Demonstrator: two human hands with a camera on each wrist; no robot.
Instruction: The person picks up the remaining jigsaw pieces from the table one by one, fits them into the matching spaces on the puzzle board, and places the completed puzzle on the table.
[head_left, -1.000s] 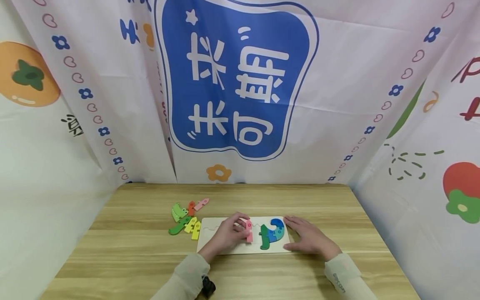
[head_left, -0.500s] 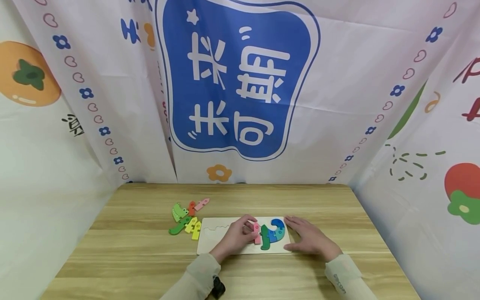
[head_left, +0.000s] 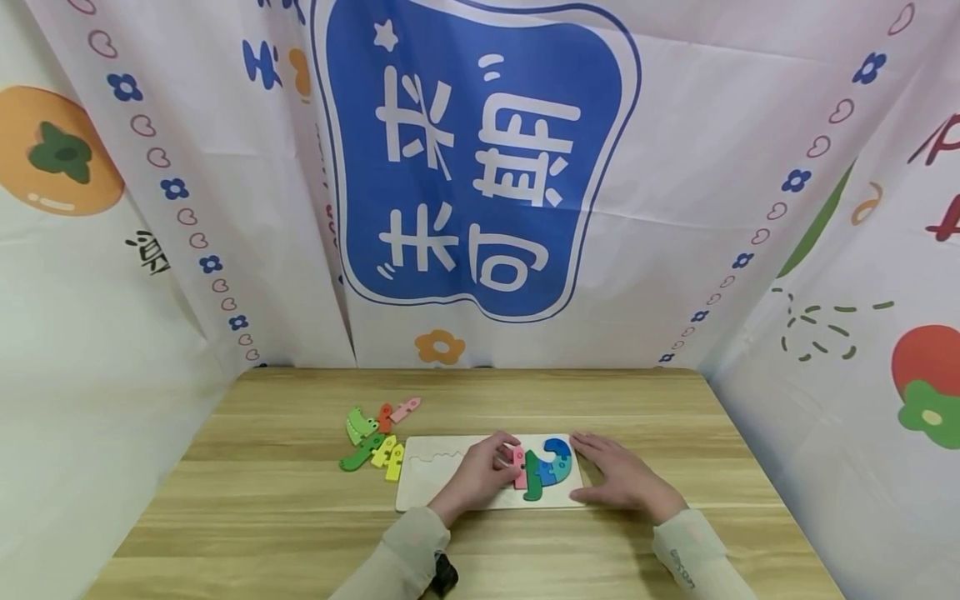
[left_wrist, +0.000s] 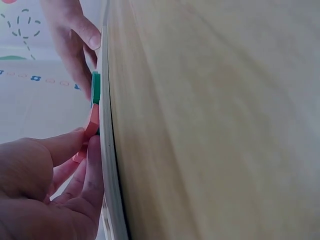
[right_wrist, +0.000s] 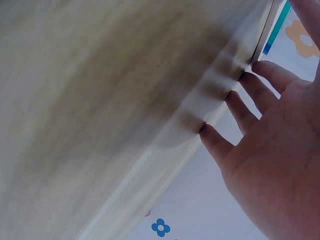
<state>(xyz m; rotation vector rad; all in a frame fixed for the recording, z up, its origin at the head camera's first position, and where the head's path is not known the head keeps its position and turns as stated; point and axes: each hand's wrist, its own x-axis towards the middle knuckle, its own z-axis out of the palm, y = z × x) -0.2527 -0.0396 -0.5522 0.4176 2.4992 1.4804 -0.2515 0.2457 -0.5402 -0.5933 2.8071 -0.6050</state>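
A pale wooden puzzle board [head_left: 420, 492] lies on the table. My left hand [head_left: 482, 471] pinches a pink puzzle piece [head_left: 519, 468] beside the dark green piece [head_left: 533, 477] on the board. In the left wrist view the pink piece [left_wrist: 91, 122] looks slightly tilted against the board, its lower part behind the fingers. Blue pieces [head_left: 557, 463] join the green one on its right. My right hand [head_left: 626, 475], fingers spread and fairly straight, rests at the board's right edge; in the right wrist view its fingertips [right_wrist: 210, 132] touch down on the tabletop.
Left of the board lie loose puzzle pieces: a light green crocodile head [head_left: 361, 426], a green piece [head_left: 362, 453], yellow pieces [head_left: 388, 454], an orange-red piece [head_left: 386, 417] and another pink piece [head_left: 407, 409]. The wooden table [head_left: 285, 517] meets printed cloth walls [head_left: 712, 100] at the back and sides.
My left hand has moved right along the board with the pink piece, bringing it from a gap away up against the green piece. My right hand has stayed at the board's right edge.
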